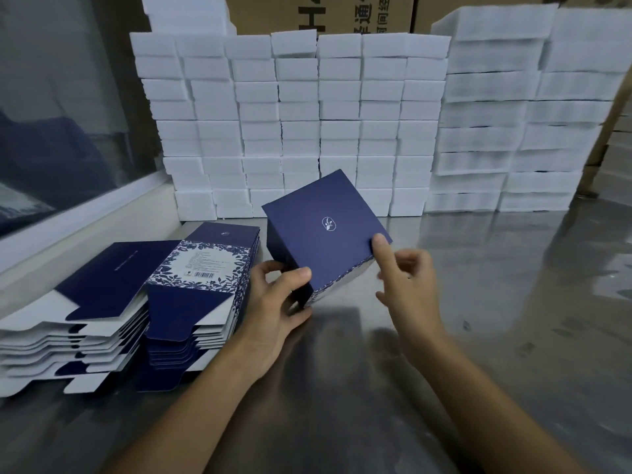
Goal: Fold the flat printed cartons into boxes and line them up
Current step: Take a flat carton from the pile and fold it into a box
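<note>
A folded navy box (321, 230) with a small white logo on its top face is tilted above the steel table (478, 302), at the middle of the view. My left hand (277, 302) grips its near left corner, thumb on the top face and fingers underneath. My right hand (407, 282) touches the box's right edge with the index fingertip, its other fingers loosely curled. To the left lie two stacks of flat printed cartons: a navy and white stack (78, 319) and a stack with a floral panel and barcode (205, 278).
A wall of white foam blocks (307, 124) stands along the back of the table, with taller stacks (513, 114) at the right. Brown shipping cartons (325, 15) rise behind them. A glass partition with a white sill (68, 213) runs along the left.
</note>
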